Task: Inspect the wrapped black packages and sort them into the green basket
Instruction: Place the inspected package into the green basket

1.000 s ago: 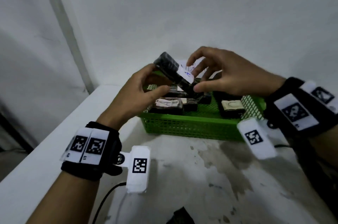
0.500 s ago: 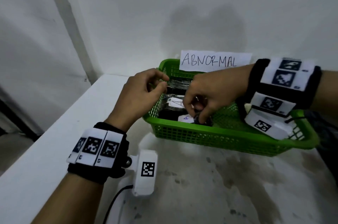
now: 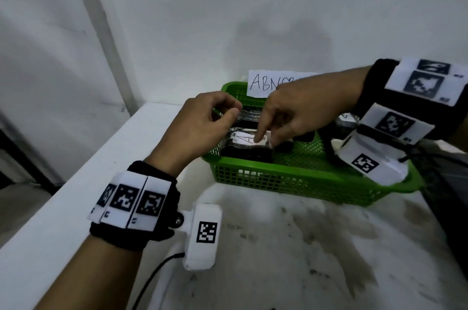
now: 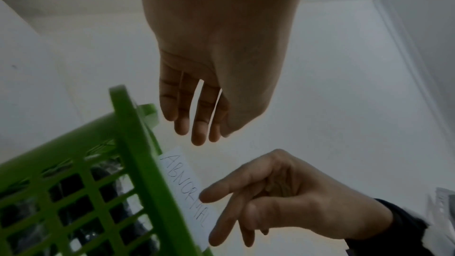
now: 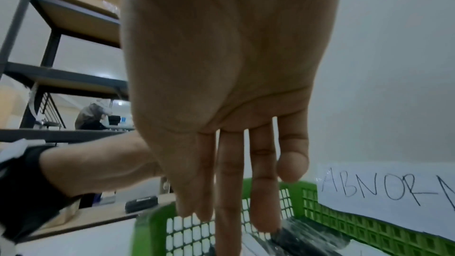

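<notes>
A: Fingers of the right hand (image 3: pixel 301 112) are seen pointing down into the green plastic lattice basket (image 3: pixel 291 180), with the index fingertip laid on the white paper label of a black package wrapped in clear film (image 3: pixel 247 146). Nothing is clasped by that hand; its fingers are extended, as is confirmed from the right wrist view.

B: And the left hand (image 3: pixel 200 125)?

A: It is held loosely curled over the basket's left rim, thumb beside the forefinger. Whether anything is pinched there cannot be told from the head view; in the left wrist view the fingers are shown hanging relaxed with nothing in them.

B: Where is the package placed relative to the grip?

A: Directly beneath the right fingertips, touching them, and just beside the left hand on its inner side. Its long axis is laid across, from one hand towards the other, so both ends could be reached; the right hand is judged the nearer. More wrapped black packages are seen farther back, and one past the right wrist.

B: The surroundings?

A: The basket is set on a white tabletop (image 3: pixel 291 259) stained with dark smudges, pushed into a corner of grey-white walls. A white paper sign lettered ABNORMAL (image 5: pixel 384 192) is fixed at the basket's far rim. Metal shelving (image 5: pixel 61 77) is shown in the right wrist view.
</notes>
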The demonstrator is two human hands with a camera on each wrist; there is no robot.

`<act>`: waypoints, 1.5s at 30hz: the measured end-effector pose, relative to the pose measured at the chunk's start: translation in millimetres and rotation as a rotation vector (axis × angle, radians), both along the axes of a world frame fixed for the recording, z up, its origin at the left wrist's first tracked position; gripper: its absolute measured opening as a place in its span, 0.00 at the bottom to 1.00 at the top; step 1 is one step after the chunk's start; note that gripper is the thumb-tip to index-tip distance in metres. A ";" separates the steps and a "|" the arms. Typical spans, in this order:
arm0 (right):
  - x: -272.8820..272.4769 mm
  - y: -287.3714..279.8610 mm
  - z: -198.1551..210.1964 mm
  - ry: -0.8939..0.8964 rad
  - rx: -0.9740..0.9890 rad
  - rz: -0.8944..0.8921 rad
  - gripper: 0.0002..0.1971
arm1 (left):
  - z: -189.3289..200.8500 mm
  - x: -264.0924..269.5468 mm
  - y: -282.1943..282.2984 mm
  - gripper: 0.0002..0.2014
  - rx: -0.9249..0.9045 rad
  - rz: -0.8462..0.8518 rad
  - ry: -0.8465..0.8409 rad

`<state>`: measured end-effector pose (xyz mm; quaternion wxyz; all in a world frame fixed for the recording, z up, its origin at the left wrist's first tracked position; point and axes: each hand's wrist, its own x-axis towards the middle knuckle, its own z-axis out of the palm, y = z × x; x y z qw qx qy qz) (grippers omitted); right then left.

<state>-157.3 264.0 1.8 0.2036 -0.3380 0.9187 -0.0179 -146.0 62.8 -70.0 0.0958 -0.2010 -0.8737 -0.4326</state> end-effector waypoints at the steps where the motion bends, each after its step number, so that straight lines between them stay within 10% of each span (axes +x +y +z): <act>1: 11.1 1.8 5.8 0.030 -0.032 -0.019 0.13 | 3.5 7.0 -0.3 0.06 -0.003 -0.013 0.002; 6: 97.1 0.9 -7.7 0.102 -0.155 -0.088 0.10 | 7.7 52.4 -8.1 0.06 -0.032 -0.119 -0.125; 13: 194.2 -15.4 -64.5 -0.351 0.184 -0.217 0.27 | -6.7 121.0 6.1 0.22 -0.568 -0.476 -0.706; 18: 222.8 -24.2 -91.2 -0.250 0.109 -0.261 0.22 | -17.6 137.5 12.7 0.23 -0.616 -0.470 -0.813; 24: 214.1 3.8 -68.9 0.003 -0.177 -0.432 0.15 | -12.6 137.7 2.6 0.13 -0.164 -0.361 -0.414; 30: 205.1 33.3 -50.8 0.408 -0.628 -0.533 0.16 | -3.5 120.6 19.6 0.12 0.176 -0.410 -0.393; 37: 184.6 61.8 -52.7 0.259 -1.203 -0.873 0.28 | 10.7 88.5 60.8 0.10 0.389 -0.482 -0.131; 45: 152.5 71.0 -44.6 0.369 -1.379 -0.702 0.18 | 18.3 69.7 85.8 0.17 0.568 -0.489 -0.193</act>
